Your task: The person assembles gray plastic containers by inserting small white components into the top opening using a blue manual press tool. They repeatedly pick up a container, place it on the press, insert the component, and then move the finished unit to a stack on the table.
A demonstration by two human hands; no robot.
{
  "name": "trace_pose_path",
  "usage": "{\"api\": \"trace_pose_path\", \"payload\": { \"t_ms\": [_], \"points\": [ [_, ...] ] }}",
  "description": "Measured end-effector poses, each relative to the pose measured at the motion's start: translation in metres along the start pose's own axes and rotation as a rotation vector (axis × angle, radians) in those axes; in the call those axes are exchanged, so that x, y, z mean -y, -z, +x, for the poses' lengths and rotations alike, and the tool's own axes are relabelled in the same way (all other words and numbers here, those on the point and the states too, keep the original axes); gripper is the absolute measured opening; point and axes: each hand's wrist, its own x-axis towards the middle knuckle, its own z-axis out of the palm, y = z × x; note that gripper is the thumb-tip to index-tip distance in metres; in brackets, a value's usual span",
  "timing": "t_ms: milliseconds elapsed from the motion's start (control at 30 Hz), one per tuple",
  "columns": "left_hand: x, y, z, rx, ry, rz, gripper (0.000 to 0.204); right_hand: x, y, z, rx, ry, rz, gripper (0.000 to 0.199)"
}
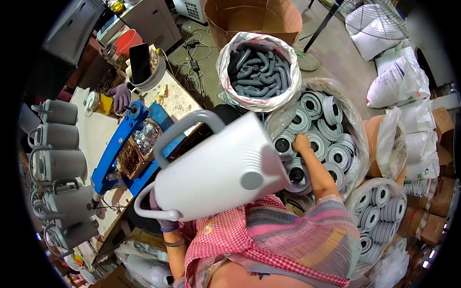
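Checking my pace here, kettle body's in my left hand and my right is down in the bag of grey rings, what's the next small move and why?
Probably close the right hand on one grey ring and lift it out: that hand already rests on the rings in the clear bag, while the left hand holds the white kettle body up close by.

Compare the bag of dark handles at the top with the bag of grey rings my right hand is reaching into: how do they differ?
The handle bag holds dark grey curved handles piled loosely; the ring bag holds lighter grey round rings with dark centres, lying side by side. The handle bag is white and opaque, the ring bag clear. The right hand reaches into the ring bag; no hand touches the handle bag. Both stand open on the floor.
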Motion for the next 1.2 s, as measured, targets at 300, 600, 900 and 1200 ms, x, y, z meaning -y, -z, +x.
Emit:
{"api": "trace_pose_path", "payload": {
  "t_ms": [300, 600, 900, 1200],
  "points": [
    [-0.001, 0.047, -0.005, -0.211, -0.119, 0.291, 0.056, 0.028, 0.084, -0.053, 0.759, -0.295, 1.224, 0.051],
    [-0.034, 0.088, -0.039, -0.407, -0.159, 0.387, 0.049, 0.177, 0.265, -0.122, -0.005, 0.372, 0.948, 0.052],
    [-0.041, 0.157, -0.103, -0.381, -0.026, 0.223, 0.042, 0.395, 0.232, -0.215, -0.101, 1.635, 0.932, 0.077],
    [-0.054, 0.178, -0.149, -0.214, 0.31, -0.238, 0.04, 0.413, 0.246, -0.235, 0.078, 2.004, 0.838, 0.035]
  ]
}}
